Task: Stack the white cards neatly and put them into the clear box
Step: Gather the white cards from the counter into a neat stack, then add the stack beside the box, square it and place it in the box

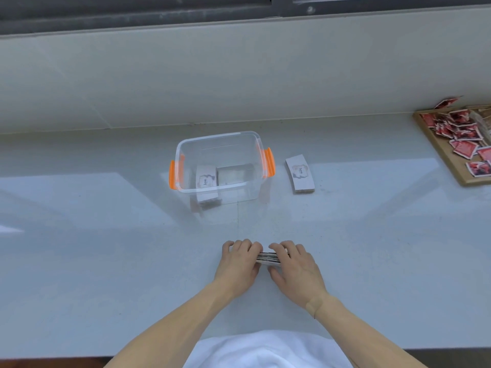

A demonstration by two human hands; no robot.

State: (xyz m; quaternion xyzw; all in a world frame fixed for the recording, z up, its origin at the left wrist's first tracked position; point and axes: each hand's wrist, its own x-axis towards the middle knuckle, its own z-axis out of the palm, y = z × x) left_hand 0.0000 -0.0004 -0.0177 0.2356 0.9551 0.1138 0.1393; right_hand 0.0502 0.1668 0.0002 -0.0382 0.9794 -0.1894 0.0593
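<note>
A stack of white cards (268,257) stands on its edge on the counter, squeezed between my left hand (239,264) and my right hand (295,266); only its dark-lined edges show between my fingers. The clear box (220,191) with orange latches sits open farther back, and one stack of white cards (205,179) printed "love" lies inside at its left. Another stack of white cards (300,173) lies flat on the counter just right of the box.
A wooden tray (438,152) with several red cards sits at the far right edge. A tiled wall rises behind the counter (106,235). White cloth shows at the bottom, at my body.
</note>
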